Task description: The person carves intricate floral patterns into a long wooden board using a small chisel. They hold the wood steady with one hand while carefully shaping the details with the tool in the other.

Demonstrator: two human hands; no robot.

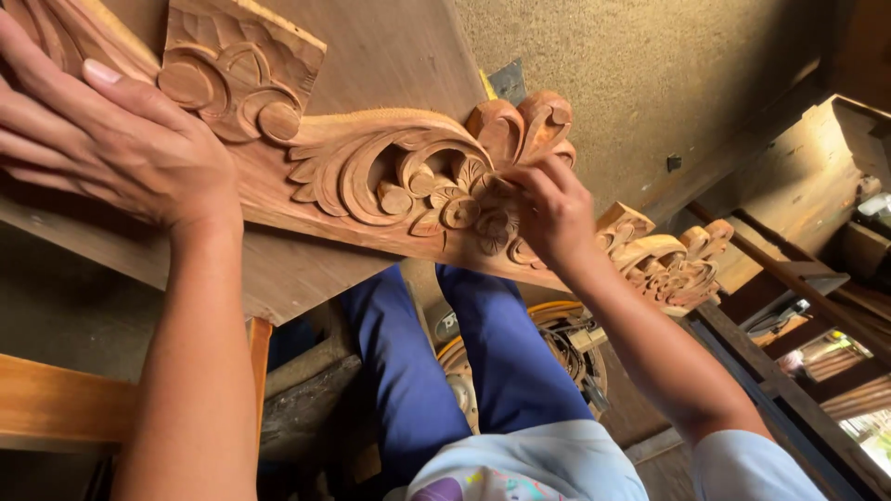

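A long carved wooden panel (pixel 371 176) with scrolls, leaves and flowers runs from upper left to the right across a plain board (pixel 390 46). My left hand (pixel 111 139) lies flat on the panel's left end, fingers spread, pressing it down beside a carved spiral block (pixel 237 74). My right hand (pixel 552 209) is bunched with its fingertips pressed onto the carved flowers (pixel 473 209) near the panel's middle. Whatever sits between those fingers is hidden. My legs in blue trousers (pixel 501 362) are below the panel.
The panel's far end of carved scrollwork (pixel 673 264) juts out to the right over dark wooden beams (pixel 789 390). A round coiled object (pixel 566 343) lies on the floor by my legs. A wooden rail (pixel 56 404) crosses at lower left. Behind is a rough tan wall (pixel 650 65).
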